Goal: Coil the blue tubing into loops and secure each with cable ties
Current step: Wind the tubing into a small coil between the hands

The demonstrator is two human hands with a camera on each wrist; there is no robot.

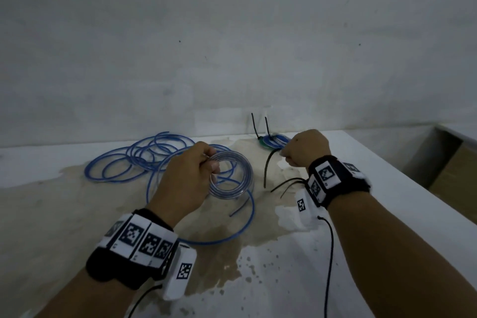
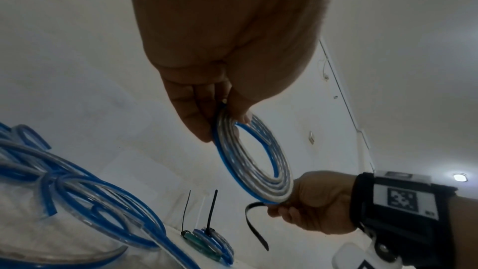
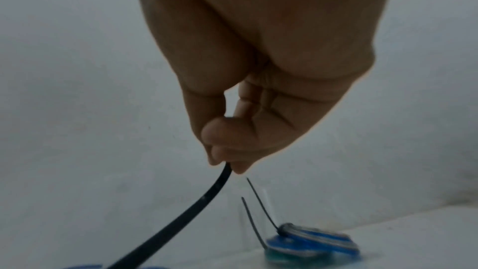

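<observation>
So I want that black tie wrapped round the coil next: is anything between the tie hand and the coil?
Nothing visible. The left hand holds the coil clear of the table; the right hand pinches the cable tie beside it, open air between.

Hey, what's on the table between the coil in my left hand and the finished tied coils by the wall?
In the head view, a black cable tie hangs from the right hand; below it, stained table.
</observation>
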